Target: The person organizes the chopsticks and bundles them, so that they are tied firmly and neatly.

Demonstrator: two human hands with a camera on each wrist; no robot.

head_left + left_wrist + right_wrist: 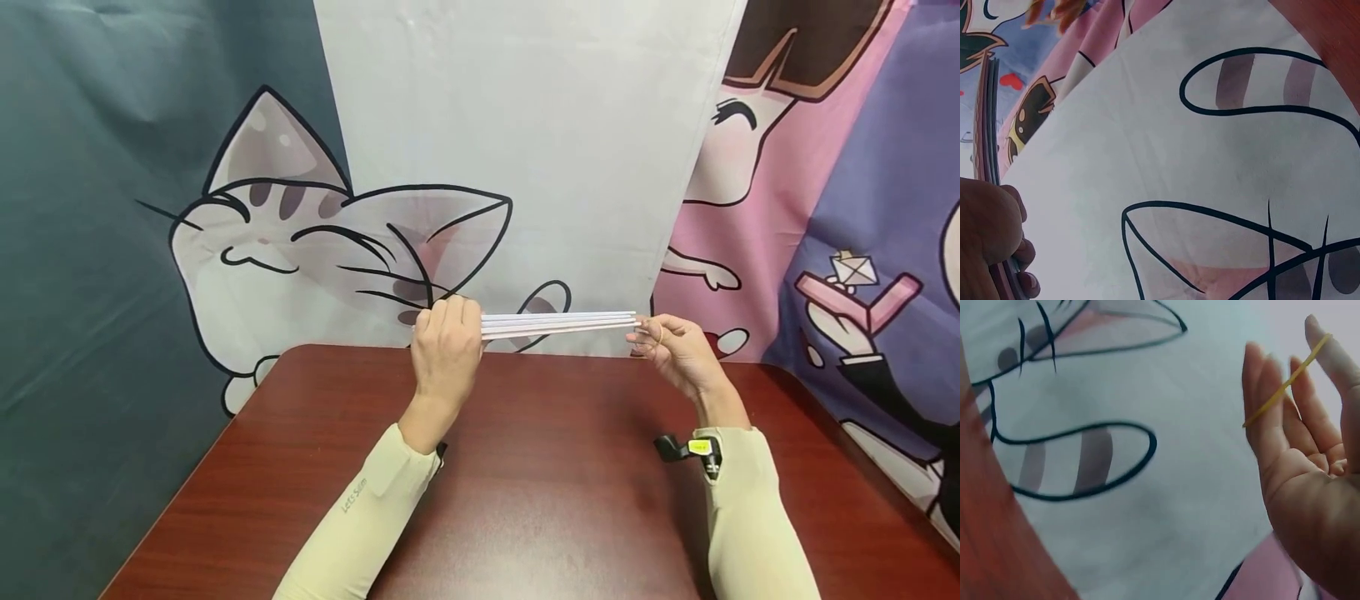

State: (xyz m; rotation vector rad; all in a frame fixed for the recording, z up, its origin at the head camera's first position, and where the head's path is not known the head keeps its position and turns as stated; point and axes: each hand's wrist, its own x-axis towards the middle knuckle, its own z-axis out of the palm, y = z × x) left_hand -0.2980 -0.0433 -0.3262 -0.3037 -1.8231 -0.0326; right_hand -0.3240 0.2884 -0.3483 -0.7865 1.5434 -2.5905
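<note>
My left hand [447, 346] grips a bundle of long, thin, pale sticks [555, 322], held nearly level above the far edge of the table. In the left wrist view the sticks [990, 119] rise out of the curled fingers, white-grey with a pinkish one at the side. At the bundle's right end is my right hand [682, 354], its fingertips close to the stick tips. A yellow rubber band [1285, 384] is stretched across its spread, fairly straight fingers [1271, 412]. The sticks' other end is mostly hidden by the left hand.
Below the hands lies a reddish-brown wooden table [540, 467] with rounded far corners. Behind it hangs a cloth backdrop [570, 142] printed with a cartoon cat and figures. A small dark device with a yellow-green label [701, 447] is strapped at the right wrist.
</note>
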